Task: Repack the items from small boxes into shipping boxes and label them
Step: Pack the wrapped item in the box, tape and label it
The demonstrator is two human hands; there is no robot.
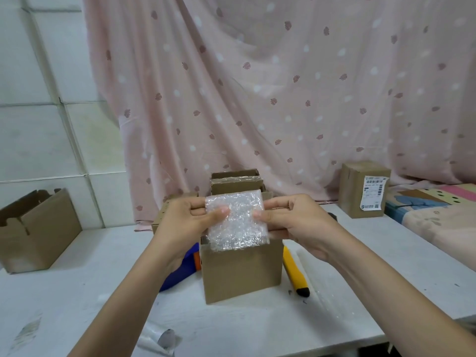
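A flat item wrapped in clear bubble wrap (237, 222) is held upright over the open top of a brown shipping box (242, 271) in the middle of the white table (77, 300). My left hand (188, 220) pinches its left edge, thumb on the front. My right hand (291, 222) pinches its right edge the same way. The item's lower edge reaches just below the box's front rim. Behind it stand more open brown boxes (235, 180).
An open empty carton (38, 228) stands at the far left. A sealed box with a shipping label (364, 189) sits at the back right beside a patterned mat (438, 210). A yellow utility knife (295, 271) lies right of the shipping box, a blue tool (180, 271) left of it.
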